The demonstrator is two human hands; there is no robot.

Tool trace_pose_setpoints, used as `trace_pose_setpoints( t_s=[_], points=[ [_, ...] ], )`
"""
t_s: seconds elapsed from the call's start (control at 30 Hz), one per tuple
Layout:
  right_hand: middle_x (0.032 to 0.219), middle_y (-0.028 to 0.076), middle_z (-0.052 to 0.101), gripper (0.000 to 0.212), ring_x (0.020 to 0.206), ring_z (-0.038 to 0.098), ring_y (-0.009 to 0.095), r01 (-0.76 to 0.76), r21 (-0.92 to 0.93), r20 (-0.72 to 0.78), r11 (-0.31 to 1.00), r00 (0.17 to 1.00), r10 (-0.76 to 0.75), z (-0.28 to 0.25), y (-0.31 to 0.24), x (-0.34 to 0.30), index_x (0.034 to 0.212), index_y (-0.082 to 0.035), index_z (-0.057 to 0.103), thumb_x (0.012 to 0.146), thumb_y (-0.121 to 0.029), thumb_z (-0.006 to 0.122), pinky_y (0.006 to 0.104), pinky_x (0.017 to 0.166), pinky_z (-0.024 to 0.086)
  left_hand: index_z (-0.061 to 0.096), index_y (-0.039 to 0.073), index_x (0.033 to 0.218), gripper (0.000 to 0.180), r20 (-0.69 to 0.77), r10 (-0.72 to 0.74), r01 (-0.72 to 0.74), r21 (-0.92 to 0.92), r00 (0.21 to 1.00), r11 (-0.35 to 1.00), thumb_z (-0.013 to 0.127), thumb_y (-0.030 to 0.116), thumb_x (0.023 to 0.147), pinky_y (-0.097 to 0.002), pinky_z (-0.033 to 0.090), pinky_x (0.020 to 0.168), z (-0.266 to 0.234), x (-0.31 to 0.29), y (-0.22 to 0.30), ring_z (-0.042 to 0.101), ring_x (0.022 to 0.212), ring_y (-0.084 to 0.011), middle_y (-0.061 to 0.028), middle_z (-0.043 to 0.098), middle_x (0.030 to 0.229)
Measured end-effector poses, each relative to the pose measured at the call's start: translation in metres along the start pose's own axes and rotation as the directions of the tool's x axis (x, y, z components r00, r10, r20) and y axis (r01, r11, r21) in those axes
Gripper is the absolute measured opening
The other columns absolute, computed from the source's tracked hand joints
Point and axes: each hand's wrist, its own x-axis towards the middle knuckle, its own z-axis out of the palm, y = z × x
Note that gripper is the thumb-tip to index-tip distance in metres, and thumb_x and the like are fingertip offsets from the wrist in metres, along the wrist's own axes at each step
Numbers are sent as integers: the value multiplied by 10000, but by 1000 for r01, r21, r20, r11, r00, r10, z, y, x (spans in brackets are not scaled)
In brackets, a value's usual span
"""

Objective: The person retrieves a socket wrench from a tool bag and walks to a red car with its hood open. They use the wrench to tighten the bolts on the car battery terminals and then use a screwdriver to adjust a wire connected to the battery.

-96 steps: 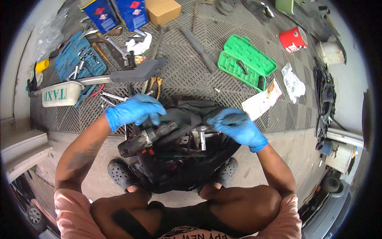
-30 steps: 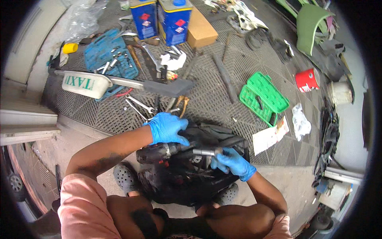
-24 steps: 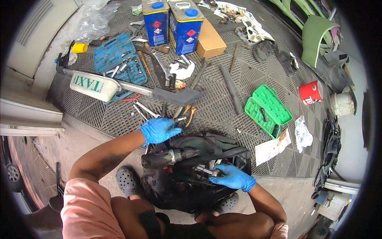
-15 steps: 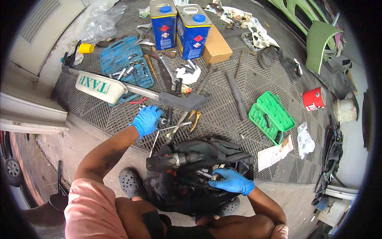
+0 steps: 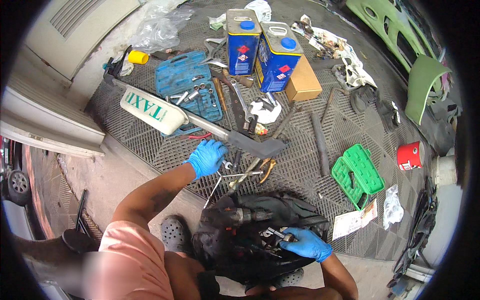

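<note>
- Clearly, the chrome socket wrench is in the right hand, over the right part of the black fabric bag; whether it touches the contents beneath, I cannot tell.
- The right fingers are closed around it, leaving no visible gap, with the bright socket end poking out toward the bag's middle; the glove hides the rest.
- I would judge it rigid, dense for its size, and slick if oily; a firm hold behind the head should suit it best.
- Beyond the bag's left side, the left hand is over a combination wrench, fingers curled downward. The forked end shows past the fingers on the bag's side; whether they grip it or merely touch it, I cannot tell.
- That wrench looks like stiff, smooth steel, likely easiest to take by the middle of its shank.
- Just off the bag's far left edge lies a slim chrome T-shaped wrench, with orange-handled pliers beyond it.
- On the bag's left part rests a dark power drill, probably the bulkiest, heaviest piece nearby.
- Beyond the bag to its right sits a green plastic case, apparently light, its lid raised.
</note>
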Motion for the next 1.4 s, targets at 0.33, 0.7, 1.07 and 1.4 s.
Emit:
trace_pose_setpoints(
  t_s=[0.33,0.7,1.07,1.4],
  points=[
    [1093,156,716,499,994,677,216,155,222,0,963,987,-159,-8,29,29,1365,-96,589,930,-332,652,343,918,508,597,29,1218,434,-255,-122,93,-123,959,988,703,163,820,-528,431,1035,-17,-45,7,546,1202,-452,-267,531,1375],
    [900,108,708,404,821,686,253,166,169,-190,971,973,-133,0,44,63,1203,-167,697,899,-432,684,365,773,539,386,-25,1446,637,-83,-332,328,-61,940,943,620,264,929,-535,262,1176,32,-125,-27,323,1427,-480,-306,310,1556],
    [906,138,731,272,804,699,261,250,166,55,954,964,-262,2,45,26,1090,-135,751,903,-280,618,370,789,547,528,-94,1336,612,316,-468,558,-324,825,764,711,293,899,-415,358,1149,17,-94,-38,457,1369,-388,-301,500,1422],
    [628,101,652,319,567,643,278,143,-734,-20,664,973,-232,103,104,10,593,-157,682,770,-423,692,433,469,408,706,14,1087,369,328,-433,523,-273,840,807,638,336,920,-426,538,856,-59,-34,40,687,981,-393,-244,704,1044]
  ],
)
